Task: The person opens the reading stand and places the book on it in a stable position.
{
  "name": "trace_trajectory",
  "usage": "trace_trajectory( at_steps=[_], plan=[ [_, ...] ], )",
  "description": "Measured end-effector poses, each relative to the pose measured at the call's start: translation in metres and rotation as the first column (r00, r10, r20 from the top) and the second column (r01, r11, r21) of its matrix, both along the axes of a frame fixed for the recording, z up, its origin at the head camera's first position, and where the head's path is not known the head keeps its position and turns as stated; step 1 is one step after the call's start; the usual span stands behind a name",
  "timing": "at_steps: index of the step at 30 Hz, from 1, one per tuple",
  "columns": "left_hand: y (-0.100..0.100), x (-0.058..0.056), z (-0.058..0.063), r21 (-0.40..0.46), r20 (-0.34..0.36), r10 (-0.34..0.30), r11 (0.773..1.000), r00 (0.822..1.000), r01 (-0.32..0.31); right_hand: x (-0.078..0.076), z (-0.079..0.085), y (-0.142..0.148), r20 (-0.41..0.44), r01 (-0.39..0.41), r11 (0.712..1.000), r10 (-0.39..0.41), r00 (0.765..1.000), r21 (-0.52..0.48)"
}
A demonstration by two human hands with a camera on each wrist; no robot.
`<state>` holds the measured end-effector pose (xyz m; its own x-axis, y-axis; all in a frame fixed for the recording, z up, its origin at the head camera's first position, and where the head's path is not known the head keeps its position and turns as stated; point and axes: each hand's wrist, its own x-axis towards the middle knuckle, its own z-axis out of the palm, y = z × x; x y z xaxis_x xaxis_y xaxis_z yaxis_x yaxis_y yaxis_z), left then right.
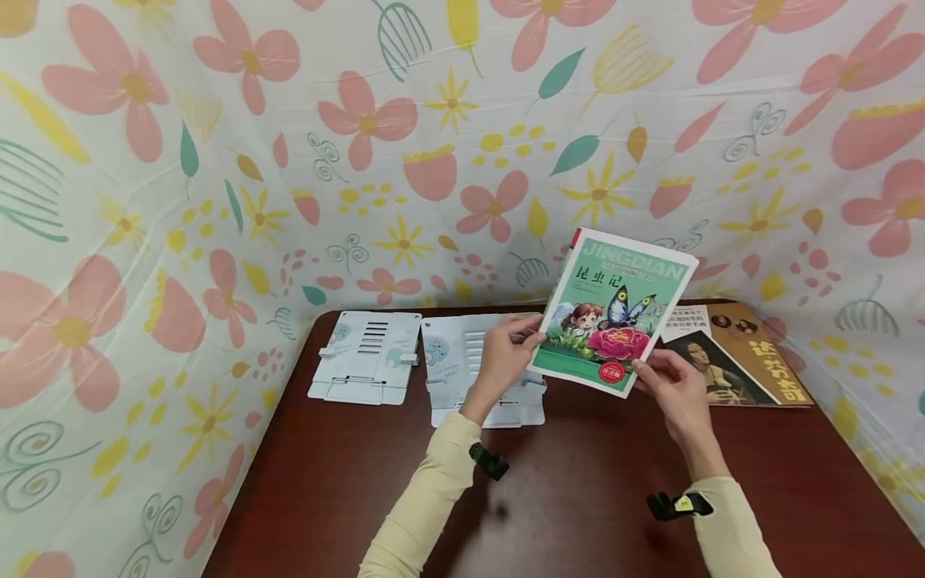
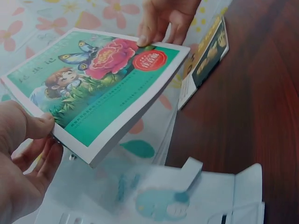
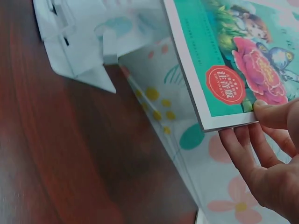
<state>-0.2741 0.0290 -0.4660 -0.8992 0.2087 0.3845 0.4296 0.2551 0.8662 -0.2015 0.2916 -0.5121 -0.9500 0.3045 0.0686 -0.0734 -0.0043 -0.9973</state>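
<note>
A green-covered children's book point(image 1: 607, 313) with a girl, a butterfly and a pink flower on its front is held up above the table, tilted. My left hand point(image 1: 502, 357) pinches its lower left edge, thumb on the cover and fingers behind, as the left wrist view also shows. At the lower right corner my right hand point(image 1: 675, 389) grips it the same way, its thumb point(image 3: 271, 114) on the cover in the right wrist view. Behind and below the left hand stands a white book stand point(image 1: 448, 393), partly hidden by that hand and the book.
Left of it is a second white book stand point(image 1: 368, 357) with slots and side clips. On the right, a brown and black book point(image 1: 766, 353) with a painted portrait lies on the dark red wooden table point(image 1: 578, 498). Floral cloth point(image 1: 462, 160) hangs behind and at the sides.
</note>
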Motion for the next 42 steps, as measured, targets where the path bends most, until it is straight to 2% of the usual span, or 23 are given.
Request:
trace_trajectory(
  at_steps=[4, 7, 12, 16, 23, 31, 38, 42],
  plan=[
    [-0.018, -0.005, -0.001, 0.005, -0.003, 0.023, 1.000, 1.000, -0.023, -0.010, 0.005, -0.012, -0.004, -0.029, 0.999, 0.029, 1.000, 0.037],
    [-0.033, -0.009, -0.002, 0.002, -0.017, 0.034, 0.999, 0.999, -0.034, -0.019, 0.009, -0.021, 0.010, -0.046, 0.989, 0.045, 0.999, 0.138],
    [-0.056, -0.014, -0.007, -0.018, -0.047, 0.092, 0.995, 0.995, -0.093, -0.029, 0.015, -0.039, 0.021, -0.048, 0.942, 0.044, 0.999, 0.331],
    [-0.073, -0.015, -0.008, -0.072, -0.062, 0.154, 0.985, 0.986, -0.158, -0.039, 0.019, -0.055, 0.004, -0.082, 0.910, 0.088, 0.996, 0.406],
    [-0.097, -0.015, -0.012, -0.112, -0.093, 0.227, 0.965, 0.969, -0.237, -0.051, 0.021, -0.078, -0.046, -0.135, 0.892, 0.172, 0.984, 0.431],
    [-0.119, -0.019, -0.014, -0.101, -0.116, 0.292, 0.947, 0.949, -0.304, -0.061, 0.024, -0.105, -0.098, -0.077, 0.865, 0.145, 0.985, 0.497],
    [-0.135, -0.019, -0.016, -0.100, -0.111, 0.343, 0.930, 0.933, -0.354, -0.068, 0.025, -0.120, -0.064, -0.129, 0.852, 0.186, 0.980, 0.507],
    [-0.141, -0.021, -0.018, -0.090, -0.103, 0.344, 0.931, 0.933, -0.353, -0.070, 0.022, -0.125, -0.063, -0.128, 0.852, 0.185, 0.981, 0.508]
  ],
)
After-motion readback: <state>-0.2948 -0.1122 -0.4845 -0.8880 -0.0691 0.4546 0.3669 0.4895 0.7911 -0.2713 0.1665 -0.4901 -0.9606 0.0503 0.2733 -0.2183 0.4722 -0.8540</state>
